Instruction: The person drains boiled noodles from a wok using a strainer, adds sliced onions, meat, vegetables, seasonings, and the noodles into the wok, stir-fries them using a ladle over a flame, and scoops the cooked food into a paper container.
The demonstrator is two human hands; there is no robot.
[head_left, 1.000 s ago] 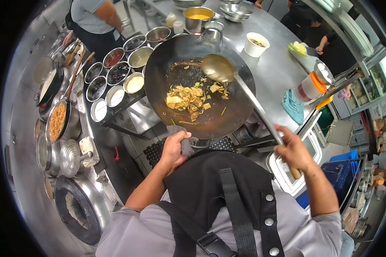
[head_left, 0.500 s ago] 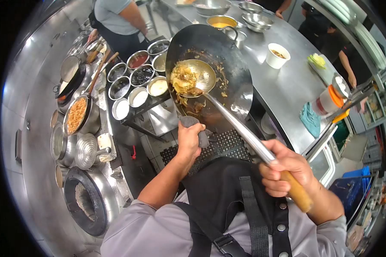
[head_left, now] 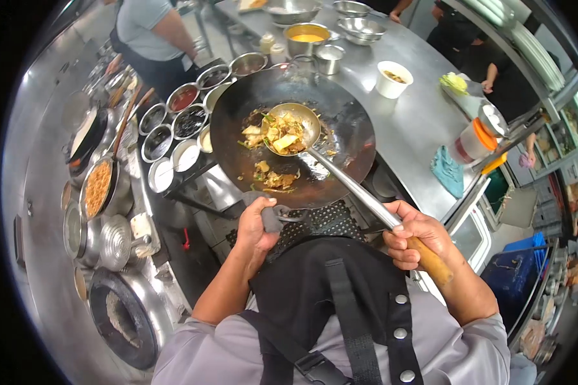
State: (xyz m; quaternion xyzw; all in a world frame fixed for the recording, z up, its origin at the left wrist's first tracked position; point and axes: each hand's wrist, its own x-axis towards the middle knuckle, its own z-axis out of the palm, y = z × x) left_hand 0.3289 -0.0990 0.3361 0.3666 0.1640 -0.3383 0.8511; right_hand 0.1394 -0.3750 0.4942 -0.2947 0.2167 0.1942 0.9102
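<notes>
A large dark wok [head_left: 353,154] is held in front of me, its inside facing up. My left hand [head_left: 253,228] grips the wok's near ear through a folded grey cloth [head_left: 272,219]; part of the loop handle shows beside it. My right hand [head_left: 419,236] is wrapped around the wooden end of a long steel ladle [head_left: 359,191]. The ladle's bowl is over the wok, heaped with cooked food [head_left: 281,133] in yellowish chunks with green bits. More food scraps [head_left: 276,176] stick to the wok below it.
Seasoning bowls [head_left: 189,122] crowd the left of the wok. A stove with a burner ring [head_left: 125,317] and a pan of orange-brown food [head_left: 99,186] runs along the left. A white tub [head_left: 392,82] stands on the steel counter [head_left: 408,128]. A co-worker [head_left: 151,38] stands at the back left.
The wok has come from a steep tilt to nearly level, shifting left and toward me. The ladle with food has moved with it. Both hands keep their grip; the view has turned slightly.
</notes>
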